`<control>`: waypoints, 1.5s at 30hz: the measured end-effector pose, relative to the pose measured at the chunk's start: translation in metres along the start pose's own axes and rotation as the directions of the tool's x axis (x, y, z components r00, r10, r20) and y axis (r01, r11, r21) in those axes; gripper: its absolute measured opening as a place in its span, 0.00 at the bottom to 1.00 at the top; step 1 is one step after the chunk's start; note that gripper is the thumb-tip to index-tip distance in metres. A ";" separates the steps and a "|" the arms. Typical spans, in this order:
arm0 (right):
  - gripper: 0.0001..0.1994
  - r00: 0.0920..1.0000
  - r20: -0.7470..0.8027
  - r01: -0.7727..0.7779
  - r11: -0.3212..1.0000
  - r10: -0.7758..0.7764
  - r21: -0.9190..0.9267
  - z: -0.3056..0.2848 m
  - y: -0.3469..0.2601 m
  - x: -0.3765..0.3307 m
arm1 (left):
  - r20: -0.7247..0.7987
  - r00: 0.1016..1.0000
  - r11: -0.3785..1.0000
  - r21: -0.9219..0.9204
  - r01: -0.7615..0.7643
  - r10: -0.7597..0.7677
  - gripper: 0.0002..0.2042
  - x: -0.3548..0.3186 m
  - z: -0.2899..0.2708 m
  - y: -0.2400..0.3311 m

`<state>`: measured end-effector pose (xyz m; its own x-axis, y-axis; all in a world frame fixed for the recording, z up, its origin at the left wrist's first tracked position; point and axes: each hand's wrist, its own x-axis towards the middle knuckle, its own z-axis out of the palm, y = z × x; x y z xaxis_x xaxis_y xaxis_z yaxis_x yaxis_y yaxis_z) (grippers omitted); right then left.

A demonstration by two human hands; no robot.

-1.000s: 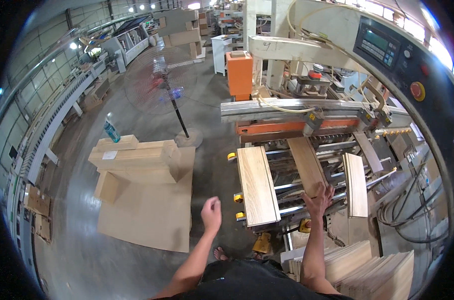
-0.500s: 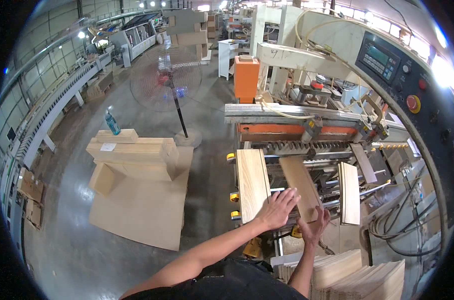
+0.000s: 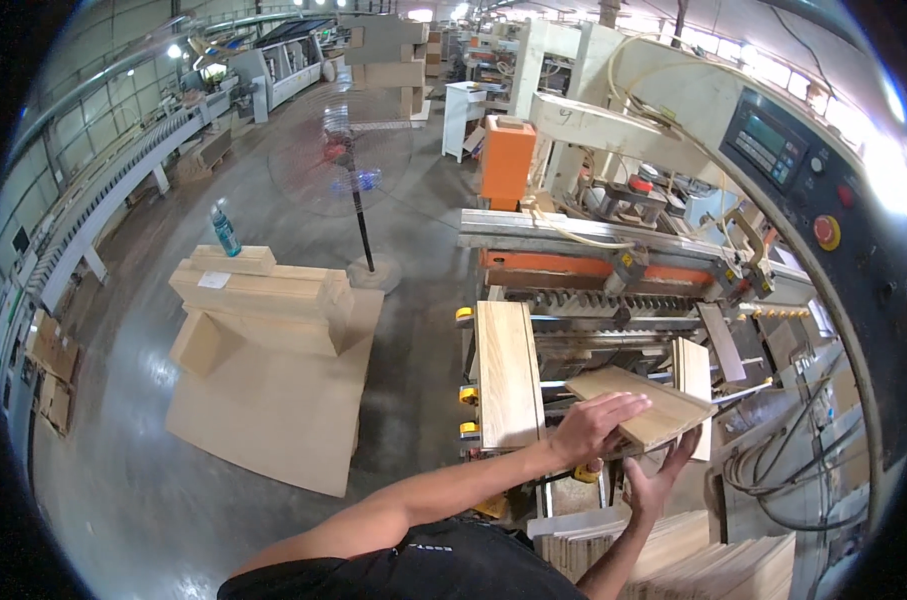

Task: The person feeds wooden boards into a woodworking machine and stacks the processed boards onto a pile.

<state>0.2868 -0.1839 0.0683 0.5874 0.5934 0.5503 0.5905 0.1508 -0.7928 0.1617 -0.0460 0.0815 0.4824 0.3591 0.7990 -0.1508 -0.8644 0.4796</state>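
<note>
A light wooden board (image 3: 645, 402) is tilted above the machine bed, its near end raised toward me. My left hand (image 3: 598, 428) grips its left edge, fingers lying over the top face. At the near right corner my right hand (image 3: 659, 478) holds the board from below, with the fingertips partly hidden behind it. To the left, a second wooden board (image 3: 508, 375) lies lengthwise on the machine's rails. Another board (image 3: 691, 372) rests on the right side, partly covered by the held one.
Stacked wooden boards (image 3: 673, 555) stand close in front of me. Behind the bed runs the machine's orange beam (image 3: 573, 268); a control panel (image 3: 783, 160) hangs at right. Hoses (image 3: 773, 480) coil lower right. Leftward are a stack of panels (image 3: 258, 300), a bottle (image 3: 225, 235) and a fan (image 3: 338, 150).
The board between my hands has been lifted from the bed, tilted and turned so its near end points right. Both hands have moved slightly right with it.
</note>
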 end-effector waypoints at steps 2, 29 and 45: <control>0.57 0.994 0.094 0.079 0.920 -0.046 -0.385 0.020 -0.008 0.006 | -0.101 0.990 0.977 -0.200 0.072 -0.094 0.18 0.010 -0.006 0.016; 0.44 0.915 0.243 -0.014 0.628 0.322 -0.778 0.162 0.074 0.095 | -0.150 0.036 -0.035 0.447 0.894 -0.988 0.14 -0.529 -0.147 -0.051; 0.38 0.918 0.155 -0.078 0.549 0.366 -0.832 0.183 0.119 0.143 | 0.103 -0.479 -0.489 -0.118 0.864 -0.872 0.12 -0.523 -0.135 -0.067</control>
<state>0.3401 0.0632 0.0046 0.6691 0.7224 0.1745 0.7389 -0.6215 -0.2605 -0.1973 -0.1282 -0.3196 -0.0106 0.5453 -0.8382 0.3884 0.7747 0.4990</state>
